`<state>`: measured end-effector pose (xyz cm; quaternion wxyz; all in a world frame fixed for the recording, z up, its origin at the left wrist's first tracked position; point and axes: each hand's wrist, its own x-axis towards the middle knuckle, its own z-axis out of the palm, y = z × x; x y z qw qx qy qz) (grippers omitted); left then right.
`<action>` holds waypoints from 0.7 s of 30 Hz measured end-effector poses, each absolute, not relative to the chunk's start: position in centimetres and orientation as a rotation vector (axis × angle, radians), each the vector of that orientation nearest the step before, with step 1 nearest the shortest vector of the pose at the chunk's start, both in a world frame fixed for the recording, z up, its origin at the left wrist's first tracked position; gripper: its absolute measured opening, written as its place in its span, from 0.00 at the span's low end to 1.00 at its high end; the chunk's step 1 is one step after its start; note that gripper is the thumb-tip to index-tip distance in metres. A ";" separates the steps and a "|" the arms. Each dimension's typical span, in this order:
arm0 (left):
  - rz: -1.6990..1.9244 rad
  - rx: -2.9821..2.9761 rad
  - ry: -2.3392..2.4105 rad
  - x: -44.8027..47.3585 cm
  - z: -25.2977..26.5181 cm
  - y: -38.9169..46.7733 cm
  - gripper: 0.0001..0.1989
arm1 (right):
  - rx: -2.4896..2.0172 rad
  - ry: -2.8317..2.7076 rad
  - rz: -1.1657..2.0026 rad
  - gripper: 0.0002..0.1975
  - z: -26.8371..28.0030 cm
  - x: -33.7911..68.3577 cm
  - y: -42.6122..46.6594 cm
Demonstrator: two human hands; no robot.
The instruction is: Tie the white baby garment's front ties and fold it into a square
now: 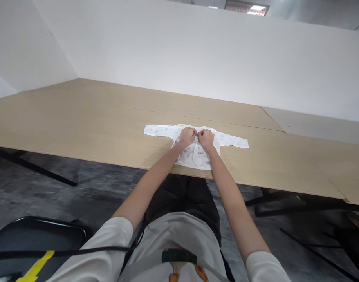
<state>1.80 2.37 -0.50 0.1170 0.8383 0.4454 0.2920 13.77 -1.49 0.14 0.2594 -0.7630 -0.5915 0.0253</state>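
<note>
A small white baby shirt (pixel 186 157) with a faint printed pattern lies spread on the table, its sleeves stretched out to both sides. Near its neckline, my left hand (pixel 188 136) pinches the front fabric from the left. My right hand (pixel 206 138) is closed on the same front opening, just right of the left one. The fingertips of both hands almost meet at the middle of the shirt. Below them the front edges hang together in a curved line. Exactly what sits between the fingertips is too small to make out.
The wooden table (pixel 109 117) runs wide to both sides, with a white partition (pixel 179 55) behind it. A black chair (pixel 35 239) stands at lower left, with a black cable (pixel 94 249) crossing over it. Table legs (pixel 44 168) show below.
</note>
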 end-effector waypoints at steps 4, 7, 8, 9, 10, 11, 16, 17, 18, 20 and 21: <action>0.869 2.490 1.245 1.7 -0.3 2.2 0.10 | -1.973 -1.505 0.247 0.12 0.2 14.0 -1.4; 0.869 2.465 1.241 1.6 -0.4 2.4 0.10 | -1.911 -1.447 0.331 0.10 0.2 14.1 -1.3; 0.869 2.456 1.238 1.6 -0.4 2.4 0.10 | -1.902 -1.436 0.349 0.10 0.2 14.2 -1.3; 0.869 2.449 1.232 1.6 -0.4 2.4 0.10 | -1.900 -1.427 0.358 0.09 0.2 14.2 -1.3; 0.870 2.442 1.224 1.6 -0.4 2.4 0.10 | -1.903 -1.421 0.356 0.09 0.2 14.2 -1.3; 0.869 2.438 1.212 1.6 -0.4 2.4 0.09 | -1.908 -1.419 0.345 0.08 0.3 14.2 -1.3; 0.854 2.431 1.189 1.5 0.1 2.0 0.07 | -1.893 -1.413 0.317 0.07 0.1 14.4 -1.1; 0.849 2.432 1.196 1.4 0.2 1.9 0.07 | -1.877 -1.397 0.348 0.08 0.0 14.5 -1.0; 0.843 2.432 1.210 1.4 0.3 1.9 0.08 | -1.859 -1.382 0.388 0.09 -0.1 14.6 -0.9; 0.819 2.438 1.242 1.4 0.4 1.8 0.08 | -1.834 -1.372 0.445 0.10 -0.2 14.7 -0.8; 0.805 2.442 1.259 1.4 0.4 1.7 0.09 | -1.834 -1.380 0.446 0.10 -0.2 14.7 -0.8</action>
